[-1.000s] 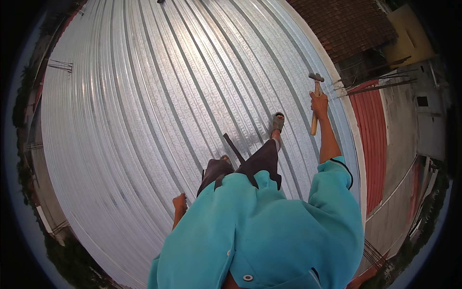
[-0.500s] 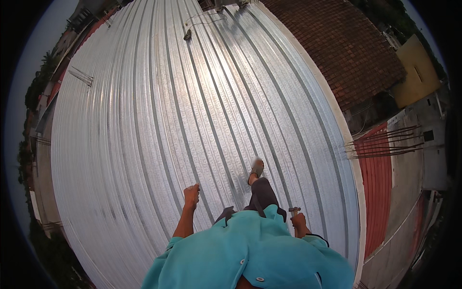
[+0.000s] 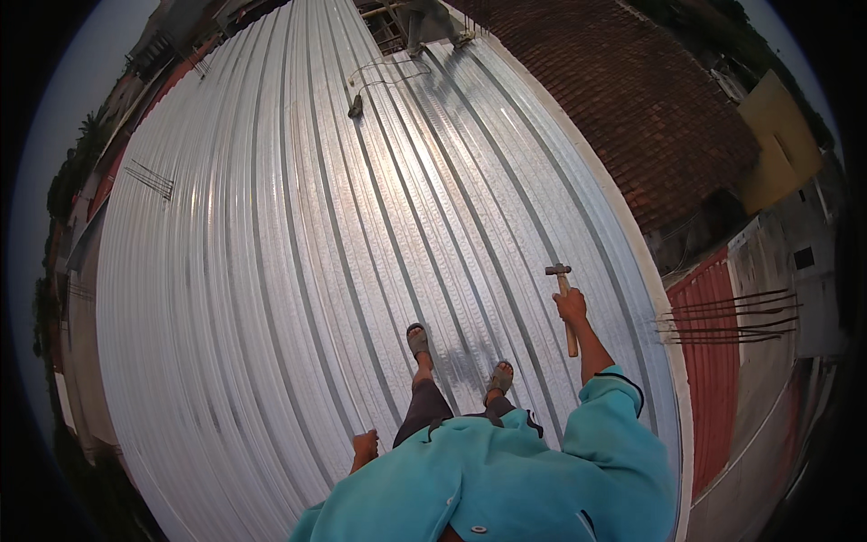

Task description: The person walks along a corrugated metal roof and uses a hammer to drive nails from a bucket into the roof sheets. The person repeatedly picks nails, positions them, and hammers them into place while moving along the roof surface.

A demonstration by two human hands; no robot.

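My right hand (image 3: 570,306) is wrapped round the wooden handle of a hammer (image 3: 559,270), held out over the metal roof with its dark head pointing away from me. The handle's lower end sticks out below the fist. Low beside my left leg, my left hand (image 3: 365,446) is closed, and whatever it may hold is too small to make out. Underfoot lies the ribbed silver sheet-metal roof (image 3: 271,298). My sandalled feet stand on it, the left foot (image 3: 417,341) ahead of the right foot (image 3: 499,378).
A dark corded tool (image 3: 356,107) rests farther up the sheets, its cable looping right. Another person's legs (image 3: 424,23) show at the far edge by an opening. Rebar rods (image 3: 731,316) jut out past the right edge, others (image 3: 152,181) at left. A tiled roof (image 3: 614,99) adjoins.
My right hand has swung forward and up with the hammer, while my left hand has dropped back. My left foot has stepped forward into view. The other person's legs show more.
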